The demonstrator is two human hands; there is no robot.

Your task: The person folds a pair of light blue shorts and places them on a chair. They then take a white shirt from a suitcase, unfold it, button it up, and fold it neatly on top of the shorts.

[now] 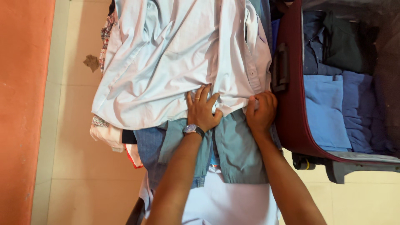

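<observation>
Nearby, maroon suitcase point(291, 121) with folded blue clothes point(327, 110); both hands on pale shirt point(175, 58)

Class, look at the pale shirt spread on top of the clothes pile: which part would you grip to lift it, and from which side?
Probably the near hem of the pale shirt, from the person's side: that edge lies loose over the pile, where both the left hand and right hand rest.

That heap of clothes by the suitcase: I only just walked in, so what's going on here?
A person bends over a heap of clothes. The left hand, with ring and wristwatch, presses flat on the hem of a pale grey button-up shirt spread on top. The right hand grips the same hem. Beneath lies a grey-green garment. Beside the heap, an open maroon suitcase holds folded blue clothes.
</observation>
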